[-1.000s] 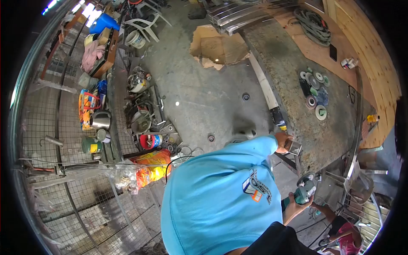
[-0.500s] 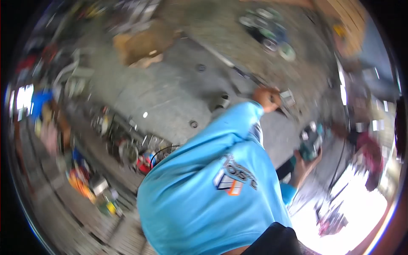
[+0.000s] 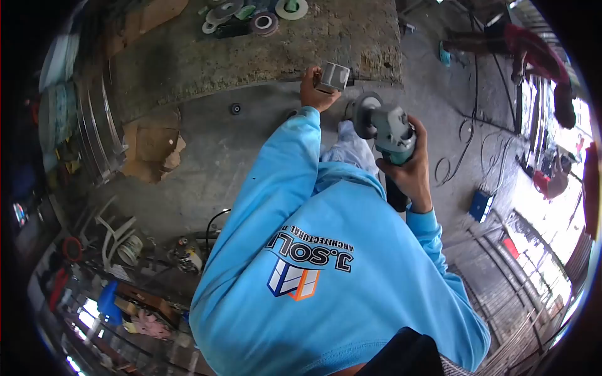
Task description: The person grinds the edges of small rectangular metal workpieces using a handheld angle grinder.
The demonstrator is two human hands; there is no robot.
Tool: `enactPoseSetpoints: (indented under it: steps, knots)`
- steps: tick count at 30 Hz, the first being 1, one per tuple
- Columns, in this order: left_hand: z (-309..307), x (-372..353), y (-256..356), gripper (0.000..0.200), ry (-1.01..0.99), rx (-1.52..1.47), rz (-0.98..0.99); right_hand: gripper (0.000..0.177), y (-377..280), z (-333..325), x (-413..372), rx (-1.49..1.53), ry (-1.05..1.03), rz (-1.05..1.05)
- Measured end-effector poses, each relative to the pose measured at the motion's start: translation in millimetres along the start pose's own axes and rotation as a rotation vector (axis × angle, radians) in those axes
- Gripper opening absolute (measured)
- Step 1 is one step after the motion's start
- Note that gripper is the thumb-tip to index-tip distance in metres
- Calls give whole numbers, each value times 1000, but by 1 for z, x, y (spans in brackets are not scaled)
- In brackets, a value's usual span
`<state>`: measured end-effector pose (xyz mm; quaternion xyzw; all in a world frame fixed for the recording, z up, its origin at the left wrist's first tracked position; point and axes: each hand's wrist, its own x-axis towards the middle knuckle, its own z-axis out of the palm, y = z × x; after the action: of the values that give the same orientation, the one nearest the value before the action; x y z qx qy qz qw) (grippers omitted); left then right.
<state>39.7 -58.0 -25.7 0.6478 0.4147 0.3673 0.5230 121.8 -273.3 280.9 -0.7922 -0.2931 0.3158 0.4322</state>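
My right hand is wrapped around the green and grey body of an angle grinder. The grinder's round disc faces up and left, apart from the metal piece. My left hand grips a short, boxy silver metal piece at the near edge of the workbench. Part of the left fingers is hidden behind that piece.
Several grinding discs and tape-like rolls lie on the bench's far side. A torn cardboard box and a small black ring are on the floor. Cables and a blue box lie right. Another person is at upper right.
My view has turned and sharpened, with the bench now ahead of me. Both hands appear farther left and higher in view, and the grinder is raised close to the metal piece.
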Motion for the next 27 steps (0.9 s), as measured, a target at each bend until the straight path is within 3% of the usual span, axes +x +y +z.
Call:
enactPoseSetpoints:
  steps: [3,8,10,13,16,20,22,26,27]
  knots:
    - [1,0,-4,77,-74,-147,-141,101,-6,4,7,-19,-40,3]
    - [0,-4,-4,81,-62,-159,-131,104,-11,11,19,-84,-119,-36]
    - [4,-5,-13,81,-35,-460,-231,105,-12,12,25,-85,-171,-41]
    - [6,0,-19,81,-32,-523,-288,105,-5,17,33,-58,-176,-29]
    - [-1,-4,9,79,-42,-422,-251,105,-1,18,45,-63,-143,-89]
    - [3,-4,11,82,-56,-520,-254,105,0,21,64,-53,-105,-85]
    - [1,-4,5,57,-80,-417,-50,105,1,22,63,-48,-108,-96]
    - [-1,-4,-7,75,-71,-232,12,103,0,17,40,-72,-177,-83]
    - [0,-5,-10,80,-66,-266,-63,103,-4,16,34,-72,-177,-82]
